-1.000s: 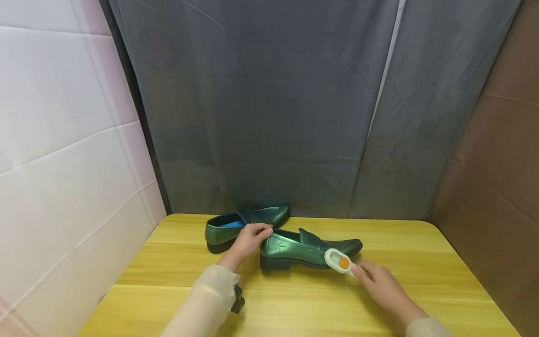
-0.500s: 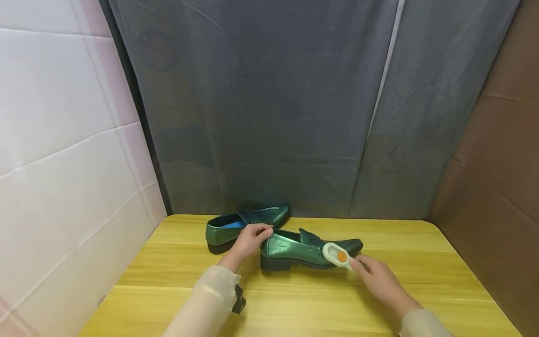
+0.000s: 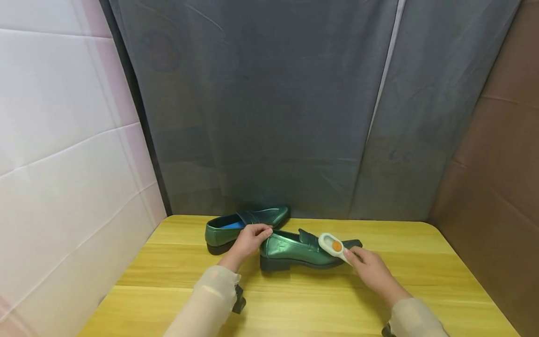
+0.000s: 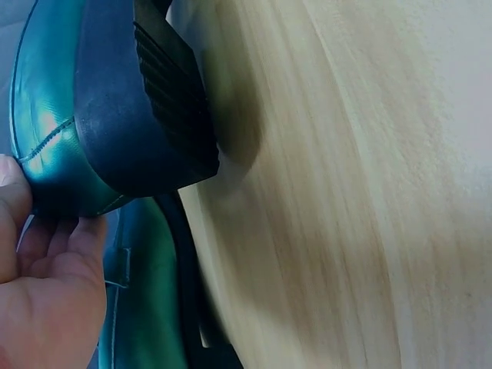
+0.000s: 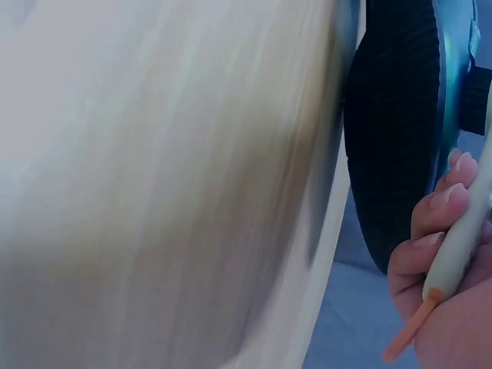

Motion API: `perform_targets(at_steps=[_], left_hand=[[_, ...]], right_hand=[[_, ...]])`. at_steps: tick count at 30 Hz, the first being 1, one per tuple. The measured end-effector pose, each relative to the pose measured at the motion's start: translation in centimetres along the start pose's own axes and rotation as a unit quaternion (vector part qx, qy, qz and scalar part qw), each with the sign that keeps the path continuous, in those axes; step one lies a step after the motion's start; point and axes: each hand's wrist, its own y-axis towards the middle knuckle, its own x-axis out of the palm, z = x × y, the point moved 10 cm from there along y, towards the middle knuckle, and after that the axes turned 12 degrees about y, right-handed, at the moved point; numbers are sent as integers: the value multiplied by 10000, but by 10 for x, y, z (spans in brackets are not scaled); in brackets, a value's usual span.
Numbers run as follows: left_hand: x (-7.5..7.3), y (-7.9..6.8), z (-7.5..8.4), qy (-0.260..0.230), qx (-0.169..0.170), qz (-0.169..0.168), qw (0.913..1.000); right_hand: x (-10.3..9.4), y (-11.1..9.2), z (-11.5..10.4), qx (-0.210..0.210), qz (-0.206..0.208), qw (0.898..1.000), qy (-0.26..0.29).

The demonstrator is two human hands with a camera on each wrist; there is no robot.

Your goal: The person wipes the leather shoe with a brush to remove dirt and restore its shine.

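I get soft, even light on the head feed, brightest on the white wall [image 3: 76, 117], dim on the grey curtain [image 3: 261, 117], with faint shadows on the worktop [image 3: 311, 304] and glare on the near shoe [image 3: 290, 248]; both wrist feeds look bluish and hazy, washed out in an upper corner

A grey curtain [image 3: 261, 107] with a pale stripe [image 3: 385, 75] hangs in front of me, behind the yellow wood-grain desk [image 3: 421, 267]. A creased whitish sheet [image 3: 63, 117] walls the left, a brown one [image 3: 497, 173] the right.
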Motion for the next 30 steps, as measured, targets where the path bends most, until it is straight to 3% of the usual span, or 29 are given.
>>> perform_targets(at_steps=[21,30], left_hand=[[4,3,5,40,30,-110,9999],[5,4,4,86,61,-72,9999]], right_hand=[[3,-33,15,-505,-3,9966,-652],[8,-20,1,-428,16,9979,-479]])
